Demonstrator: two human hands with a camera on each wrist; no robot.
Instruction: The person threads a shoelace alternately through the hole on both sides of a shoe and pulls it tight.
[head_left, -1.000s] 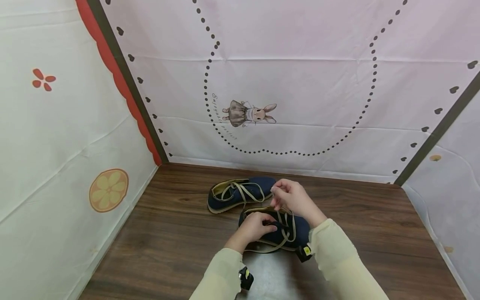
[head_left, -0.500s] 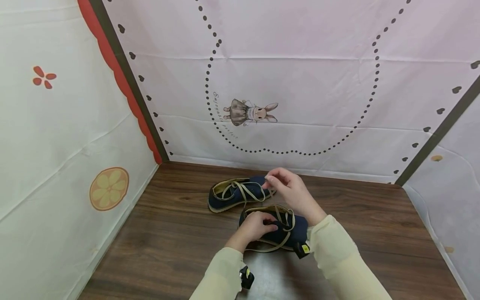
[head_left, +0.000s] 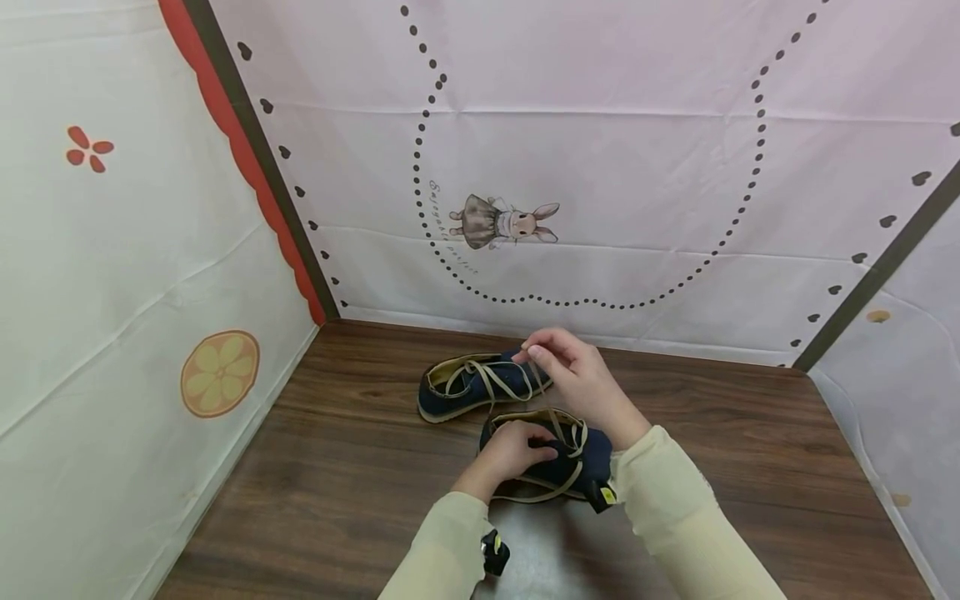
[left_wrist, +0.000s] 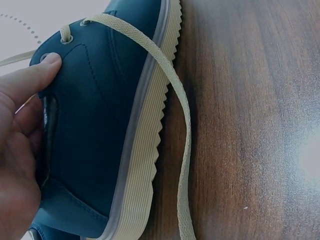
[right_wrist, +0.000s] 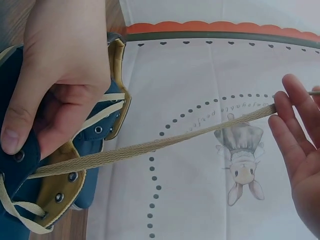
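Observation:
The nearer dark blue lace-up shoe point(head_left: 597, 454) sits on the wooden surface. My left hand point(head_left: 510, 454) pinches its eyelet flap, thumb outside beside an eyelet in the left wrist view; the fingers inside are partly hidden. My right hand point(head_left: 581, 379), raised over the far side of this shoe, holds a flat beige shoelace point(right_wrist: 150, 152). That lace runs taut from the flap to the right fingers point(right_wrist: 285, 112) in the right wrist view. Another lace end point(left_wrist: 186, 135) hangs over the sole onto the wood.
A second blue shoe point(head_left: 450, 407), loosely laced, lies behind and to the left. The brown wooden surface point(head_left: 337, 467) is bordered by printed white cloth walls point(head_left: 615, 192) at the back and sides.
My right hand has moved up and to the left, drawing the shoelace out of the nearer shoe. The left hand keeps its hold on the flap.

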